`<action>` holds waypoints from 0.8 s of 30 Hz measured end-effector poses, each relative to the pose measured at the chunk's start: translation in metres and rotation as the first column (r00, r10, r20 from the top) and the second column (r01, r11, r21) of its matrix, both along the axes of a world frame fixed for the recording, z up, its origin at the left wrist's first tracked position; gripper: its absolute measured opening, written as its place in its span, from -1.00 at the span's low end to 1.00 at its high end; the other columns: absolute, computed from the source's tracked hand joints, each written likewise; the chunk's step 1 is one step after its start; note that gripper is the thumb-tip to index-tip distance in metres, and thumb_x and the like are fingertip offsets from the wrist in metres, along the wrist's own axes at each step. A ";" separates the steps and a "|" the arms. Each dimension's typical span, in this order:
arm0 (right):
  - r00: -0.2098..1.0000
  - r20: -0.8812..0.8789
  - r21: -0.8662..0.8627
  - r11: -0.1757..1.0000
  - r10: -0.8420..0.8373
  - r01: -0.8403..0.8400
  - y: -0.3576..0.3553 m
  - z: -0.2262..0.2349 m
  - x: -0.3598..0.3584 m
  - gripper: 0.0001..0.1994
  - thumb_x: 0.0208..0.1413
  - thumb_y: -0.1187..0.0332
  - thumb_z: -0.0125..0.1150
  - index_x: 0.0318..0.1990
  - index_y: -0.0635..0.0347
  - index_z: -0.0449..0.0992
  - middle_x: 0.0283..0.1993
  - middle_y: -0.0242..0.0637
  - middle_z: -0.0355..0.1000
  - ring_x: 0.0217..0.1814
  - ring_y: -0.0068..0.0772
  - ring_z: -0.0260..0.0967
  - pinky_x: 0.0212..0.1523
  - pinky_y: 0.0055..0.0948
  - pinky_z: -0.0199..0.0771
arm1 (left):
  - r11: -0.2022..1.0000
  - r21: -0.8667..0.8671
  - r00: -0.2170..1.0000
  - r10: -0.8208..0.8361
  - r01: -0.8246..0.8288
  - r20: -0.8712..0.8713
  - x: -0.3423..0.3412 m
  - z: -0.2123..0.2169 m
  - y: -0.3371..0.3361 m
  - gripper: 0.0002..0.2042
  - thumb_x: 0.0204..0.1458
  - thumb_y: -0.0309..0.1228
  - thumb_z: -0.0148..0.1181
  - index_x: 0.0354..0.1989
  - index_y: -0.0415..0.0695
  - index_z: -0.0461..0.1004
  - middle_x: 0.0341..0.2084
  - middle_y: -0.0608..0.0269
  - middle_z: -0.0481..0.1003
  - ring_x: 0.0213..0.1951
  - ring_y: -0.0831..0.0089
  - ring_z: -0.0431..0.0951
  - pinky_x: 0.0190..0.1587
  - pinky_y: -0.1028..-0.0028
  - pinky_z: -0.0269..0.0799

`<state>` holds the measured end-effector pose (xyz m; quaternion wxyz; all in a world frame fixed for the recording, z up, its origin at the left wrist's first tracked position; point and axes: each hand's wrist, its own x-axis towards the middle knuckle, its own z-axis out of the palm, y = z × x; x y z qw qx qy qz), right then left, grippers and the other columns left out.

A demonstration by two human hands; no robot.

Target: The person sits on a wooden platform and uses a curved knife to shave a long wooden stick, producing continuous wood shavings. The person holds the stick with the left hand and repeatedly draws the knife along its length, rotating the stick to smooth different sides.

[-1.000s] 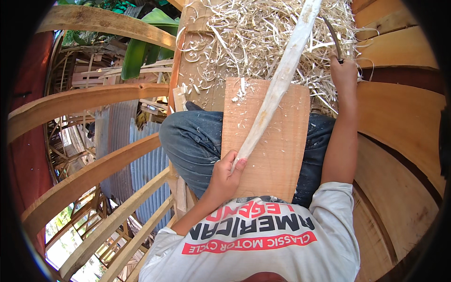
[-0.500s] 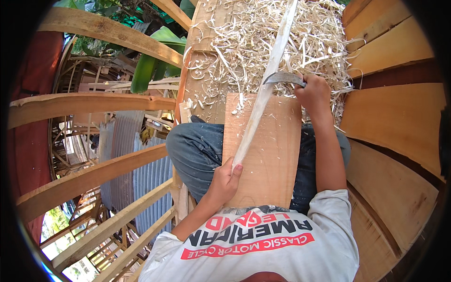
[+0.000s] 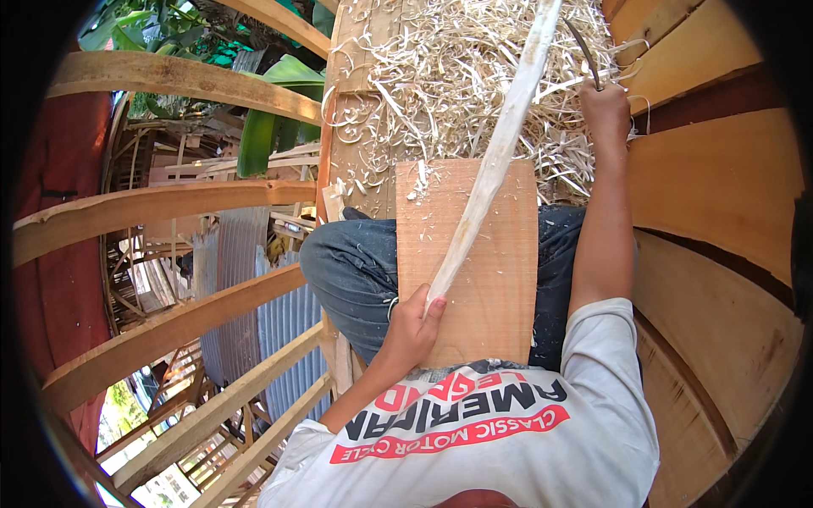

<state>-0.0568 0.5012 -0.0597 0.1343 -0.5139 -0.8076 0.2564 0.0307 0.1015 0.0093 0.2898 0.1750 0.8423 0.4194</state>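
My left hand [image 3: 412,328] is closed around the near end of a long pale wooden strip [image 3: 493,173], which slants away to the upper right. Beneath the strip, a flat wooden board [image 3: 487,254] lies across my lap between my knees. Out to the right, my right hand [image 3: 606,113] grips the handle of a curved knife [image 3: 583,49]. Its dark, sickle-like blade points away and leftward, apart from the strip's side. The knife's handle is mostly hidden in my fist. The strip's far end runs out of the top of the view.
Curly wood shavings [image 3: 457,93] cover much of the plank floor [image 3: 360,144] ahead. A slatted wooden railing [image 3: 169,196] stands on my left, with corrugated metal sheets [image 3: 240,279] beyond it. Close on my right is a wall of wooden boards [image 3: 711,186].
My right hand has moved forward and to the right, taking the knife off the strip and turning its blade away. The strip's far part has shifted right. My left hand keeps its hold.
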 end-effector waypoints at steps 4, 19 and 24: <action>0.991 -0.102 -0.048 0.994 0.091 -0.096 -0.008 -0.002 0.001 -0.59 -0.01 0.06 0.13 -0.31 0.30 0.59 -0.37 0.07 0.51 -0.27 0.06 0.50 -0.19 -0.15 0.46 | 0.988 -0.001 0.964 0.150 -0.154 0.220 -0.014 -0.007 -0.010 -0.70 0.22 -0.25 -0.03 -0.39 -0.27 0.35 -0.73 0.33 0.21 -0.60 0.63 0.19 -0.56 0.48 0.15; 0.707 -0.675 -0.117 0.916 0.209 -0.383 -0.036 0.004 0.020 -0.75 0.17 0.24 0.12 -0.30 0.30 0.47 -0.62 -0.49 0.26 -0.65 -0.72 0.10 -0.66 -0.59 0.08 | 0.996 0.030 0.994 0.086 -0.088 0.069 -0.008 -0.006 0.000 -0.71 0.20 -0.26 0.02 -0.39 -0.29 0.39 -0.72 0.41 0.20 -0.56 0.68 0.15 -0.54 0.52 0.14; 0.767 -0.560 0.024 0.932 0.312 -0.362 -0.043 0.010 0.031 -0.59 0.18 0.07 0.04 -0.34 0.35 0.49 -0.62 -0.18 0.36 -0.58 -0.30 0.30 -0.48 -0.30 0.27 | 0.994 0.022 0.967 0.102 -0.110 0.232 -0.009 -0.010 -0.005 -0.68 0.22 -0.23 -0.02 -0.38 -0.29 0.39 -0.72 0.44 0.16 -0.57 0.69 0.13 -0.56 0.53 0.10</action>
